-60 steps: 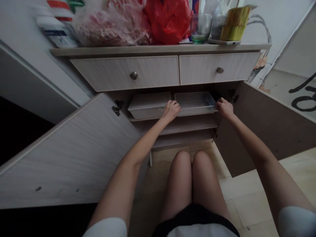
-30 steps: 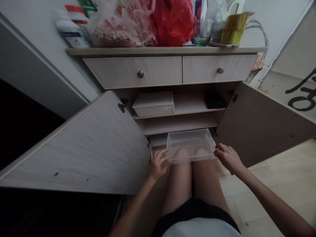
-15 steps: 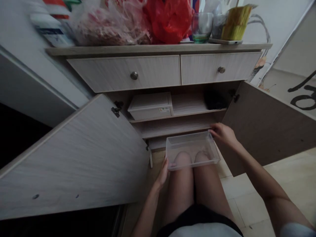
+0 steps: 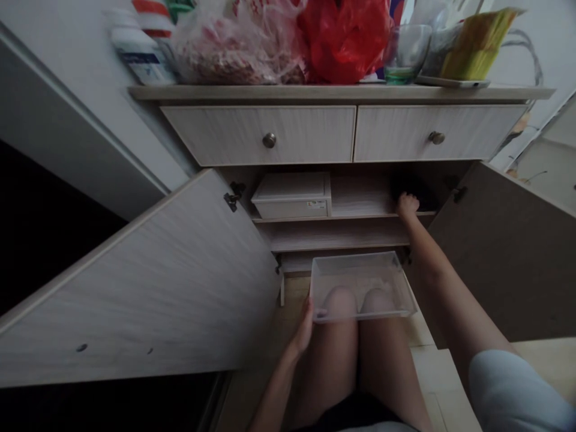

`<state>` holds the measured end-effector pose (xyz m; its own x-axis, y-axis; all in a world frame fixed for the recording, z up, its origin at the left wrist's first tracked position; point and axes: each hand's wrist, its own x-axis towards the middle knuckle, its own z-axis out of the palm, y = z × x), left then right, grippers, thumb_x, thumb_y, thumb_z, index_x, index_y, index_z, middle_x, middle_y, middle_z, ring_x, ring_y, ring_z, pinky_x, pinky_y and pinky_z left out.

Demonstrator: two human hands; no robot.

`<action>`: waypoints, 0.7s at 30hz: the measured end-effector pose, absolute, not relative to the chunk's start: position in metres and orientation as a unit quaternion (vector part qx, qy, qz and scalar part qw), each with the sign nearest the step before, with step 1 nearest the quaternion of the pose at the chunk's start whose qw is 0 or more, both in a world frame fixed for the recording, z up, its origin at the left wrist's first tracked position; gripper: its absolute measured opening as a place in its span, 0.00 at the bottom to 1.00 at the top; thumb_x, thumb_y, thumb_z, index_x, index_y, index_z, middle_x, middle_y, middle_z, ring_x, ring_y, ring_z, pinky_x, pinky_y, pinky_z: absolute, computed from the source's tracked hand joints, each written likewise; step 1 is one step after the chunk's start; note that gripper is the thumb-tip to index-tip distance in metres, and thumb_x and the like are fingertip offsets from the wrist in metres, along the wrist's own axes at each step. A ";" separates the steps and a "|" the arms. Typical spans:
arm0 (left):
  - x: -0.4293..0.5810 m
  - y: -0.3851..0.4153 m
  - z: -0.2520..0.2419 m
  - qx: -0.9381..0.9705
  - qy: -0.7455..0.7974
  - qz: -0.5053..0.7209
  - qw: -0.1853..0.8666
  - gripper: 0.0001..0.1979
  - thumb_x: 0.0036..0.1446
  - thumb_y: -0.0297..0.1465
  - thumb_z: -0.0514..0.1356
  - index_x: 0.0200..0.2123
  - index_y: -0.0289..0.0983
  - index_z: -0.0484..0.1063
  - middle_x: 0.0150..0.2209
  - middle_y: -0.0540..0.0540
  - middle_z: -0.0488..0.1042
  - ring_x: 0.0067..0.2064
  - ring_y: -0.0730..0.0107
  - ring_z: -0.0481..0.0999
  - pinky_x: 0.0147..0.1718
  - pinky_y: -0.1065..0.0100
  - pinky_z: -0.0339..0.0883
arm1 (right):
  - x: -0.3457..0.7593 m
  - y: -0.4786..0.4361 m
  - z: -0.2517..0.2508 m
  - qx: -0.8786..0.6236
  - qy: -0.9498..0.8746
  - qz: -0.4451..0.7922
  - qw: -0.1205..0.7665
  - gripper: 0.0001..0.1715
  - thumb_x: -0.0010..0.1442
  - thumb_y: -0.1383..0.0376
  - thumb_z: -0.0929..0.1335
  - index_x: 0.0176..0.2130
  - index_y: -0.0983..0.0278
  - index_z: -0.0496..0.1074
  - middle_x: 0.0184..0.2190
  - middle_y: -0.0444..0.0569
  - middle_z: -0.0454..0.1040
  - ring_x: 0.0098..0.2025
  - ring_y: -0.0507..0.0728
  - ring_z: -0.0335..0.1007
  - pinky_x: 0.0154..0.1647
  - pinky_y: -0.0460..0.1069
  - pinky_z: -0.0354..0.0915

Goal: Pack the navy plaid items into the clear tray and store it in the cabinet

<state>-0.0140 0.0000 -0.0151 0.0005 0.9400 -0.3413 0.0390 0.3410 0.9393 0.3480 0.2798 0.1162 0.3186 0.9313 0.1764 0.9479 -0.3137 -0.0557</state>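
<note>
A clear plastic bin [image 4: 360, 264] rests over my knees, and nothing shows inside it but my knees through its base. My left hand [image 4: 305, 327] is closed on its near left corner, with fingers under and inside the edge. My right hand [image 4: 407, 205] reaches into the cabinet at the right end of the upper shelf [image 4: 360, 207]. Its fingers are curled against a black, soft-looking item [image 4: 418, 191], whose kind is too dark to make out. A white lidded storage box [image 4: 292, 195] stands on the left of that shelf.
Both cabinet doors, left [image 4: 148, 288] and right [image 4: 504, 258], are swung out on either side of my arms. Above are two drawers with round knobs [image 4: 269, 140]. On the top stand a red plastic bag [image 4: 344, 42], a glass [image 4: 407, 54] and a white bottle [image 4: 139, 54].
My right hand has let go of the bin's right far corner and moved up to the black item on the shelf. My left hand keeps its hold. The view has shifted.
</note>
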 end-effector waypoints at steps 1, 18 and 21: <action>-0.014 0.001 -0.015 0.417 0.589 0.392 0.570 0.39 0.58 0.62 0.49 0.48 0.36 0.79 0.45 0.37 0.81 0.57 0.49 0.73 0.60 0.52 0.62 | 0.346 0.280 0.114 -0.818 -0.567 -0.056 0.083 0.25 0.65 0.69 0.62 0.58 0.80 0.65 0.50 0.77 0.70 0.55 0.70 0.70 0.50 0.58 0.67; -0.014 0.004 -0.011 0.386 0.574 0.403 0.599 0.38 0.63 0.57 0.49 0.63 0.35 0.68 0.58 0.37 0.75 0.61 0.50 0.72 0.64 0.51 0.59 | 0.376 0.190 0.100 -0.646 -0.530 0.251 0.488 0.29 0.52 0.50 0.70 0.48 0.64 0.70 0.37 0.52 0.75 0.39 0.60 0.71 0.42 0.54 0.70; -0.013 0.004 -0.010 0.388 0.546 0.419 0.612 0.39 0.62 0.58 0.50 0.64 0.37 0.67 0.60 0.38 0.74 0.62 0.49 0.71 0.64 0.51 0.59 | 0.382 0.134 0.110 -0.554 -0.624 0.309 0.457 0.29 0.48 0.50 0.73 0.46 0.62 0.72 0.40 0.51 0.75 0.39 0.59 0.71 0.42 0.53 0.69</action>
<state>-0.0128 0.0037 -0.0096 0.0513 0.9376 -0.3439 -0.0891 0.3472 0.9335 0.3816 0.1338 0.1099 0.0316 0.9734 0.2269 0.4094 0.1945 -0.8914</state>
